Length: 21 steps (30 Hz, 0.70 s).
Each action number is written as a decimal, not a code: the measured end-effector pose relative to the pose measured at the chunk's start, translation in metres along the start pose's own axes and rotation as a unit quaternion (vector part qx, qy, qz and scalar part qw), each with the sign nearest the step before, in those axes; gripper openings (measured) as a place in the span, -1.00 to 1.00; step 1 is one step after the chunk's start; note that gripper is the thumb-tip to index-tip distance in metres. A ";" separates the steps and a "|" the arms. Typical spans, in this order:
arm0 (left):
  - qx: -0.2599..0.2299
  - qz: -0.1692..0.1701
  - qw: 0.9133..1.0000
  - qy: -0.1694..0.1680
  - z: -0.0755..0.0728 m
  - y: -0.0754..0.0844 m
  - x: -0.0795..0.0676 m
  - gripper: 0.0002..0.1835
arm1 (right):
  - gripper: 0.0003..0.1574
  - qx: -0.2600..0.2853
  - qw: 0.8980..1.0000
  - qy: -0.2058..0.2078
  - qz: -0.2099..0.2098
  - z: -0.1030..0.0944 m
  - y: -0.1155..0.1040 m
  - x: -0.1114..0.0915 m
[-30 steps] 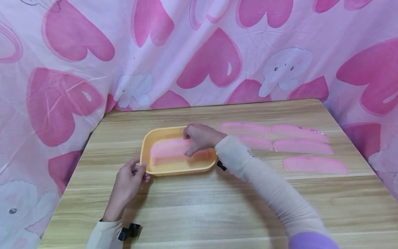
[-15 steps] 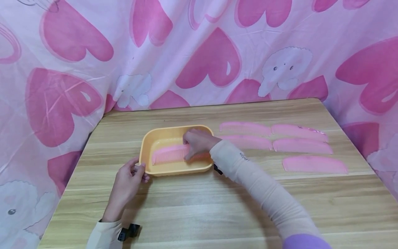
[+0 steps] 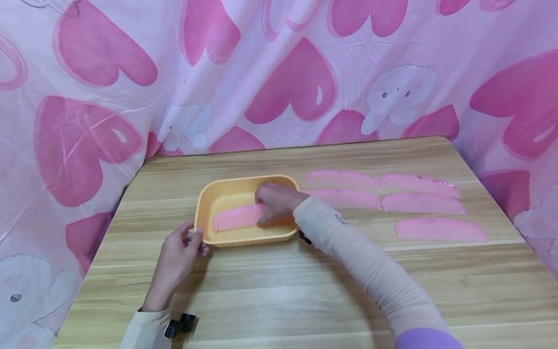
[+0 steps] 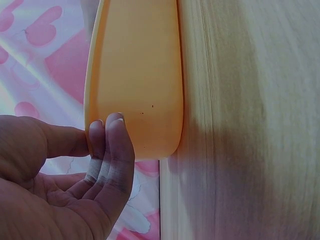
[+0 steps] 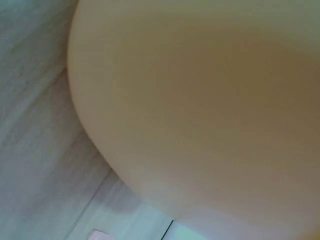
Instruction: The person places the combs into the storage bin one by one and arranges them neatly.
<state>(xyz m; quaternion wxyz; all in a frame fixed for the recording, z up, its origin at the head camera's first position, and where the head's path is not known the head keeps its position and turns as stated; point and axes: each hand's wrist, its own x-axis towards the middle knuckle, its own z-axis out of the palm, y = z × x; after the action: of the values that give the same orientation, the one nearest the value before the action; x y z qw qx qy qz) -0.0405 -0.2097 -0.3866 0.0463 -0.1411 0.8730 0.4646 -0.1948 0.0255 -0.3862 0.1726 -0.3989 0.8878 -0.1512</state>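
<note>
A pale orange plastic tray (image 3: 248,240) stands on the wooden table, left of centre. My left hand (image 3: 180,252) pinches its near left corner; in the left wrist view the thumb and fingertips (image 4: 116,120) close on the tray's rim. Inside the tray lies a pink comb (image 3: 237,218), teeth toward me. My right hand (image 3: 279,199) reaches down into the tray with thumb and fingers curled on the comb's right part, which the hand covers. In the right wrist view the tray's outer wall (image 5: 200,110) fills most of the picture, and the right hand is out of sight.
Several more pink combs lie to the right of the tray: a back-row comb (image 3: 344,179), a flower-printed comb (image 3: 418,185), a middle-row comb (image 3: 423,204) and a separate front comb (image 3: 440,229). A pink heart-patterned curtain (image 3: 292,82) hangs round the table's back and sides.
My right hand has lowered deeper into the tray with the comb, which has sunk toward the tray's floor. The left hand keeps its grip on the corner.
</note>
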 end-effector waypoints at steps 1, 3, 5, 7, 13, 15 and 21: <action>0.000 0.001 1.000 0.000 0.000 0.000 0.000 -0.47 | -0.34 0.004 1.000 -0.004 -0.003 -0.001 0.000 -0.001; 0.000 0.004 1.000 0.001 0.000 0.000 -0.001 -0.46 | -0.46 0.016 1.000 -0.007 -0.002 -0.006 -0.001 -0.004; -0.002 0.009 1.000 0.001 0.000 0.001 -0.001 -0.46 | -0.48 0.030 1.000 -0.009 -0.003 -0.011 -0.001 -0.008; -0.005 0.012 1.000 0.002 0.000 0.001 -0.001 -0.46 | -0.33 0.055 0.998 -0.010 0.002 -0.018 -0.002 -0.013; -0.003 0.011 1.000 0.003 0.000 0.001 -0.001 -0.46 | -0.27 0.087 0.996 0.016 -0.017 -0.034 0.002 -0.035; -0.001 0.011 1.000 0.003 0.000 0.001 -0.001 -0.46 | -0.29 0.089 0.995 0.033 -0.027 -0.040 0.005 -0.045; 0.003 0.014 1.000 0.002 0.000 0.001 -0.002 -0.46 | -0.30 0.109 0.992 0.061 -0.022 -0.059 0.017 -0.077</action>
<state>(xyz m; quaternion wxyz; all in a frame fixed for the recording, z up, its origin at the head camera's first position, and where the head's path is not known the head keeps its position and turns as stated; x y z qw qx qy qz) -0.0389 -0.2091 -0.3857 0.0385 -0.1294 0.8766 0.4620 -0.1831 0.1023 -0.3262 0.1575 -0.3873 0.8659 -0.2746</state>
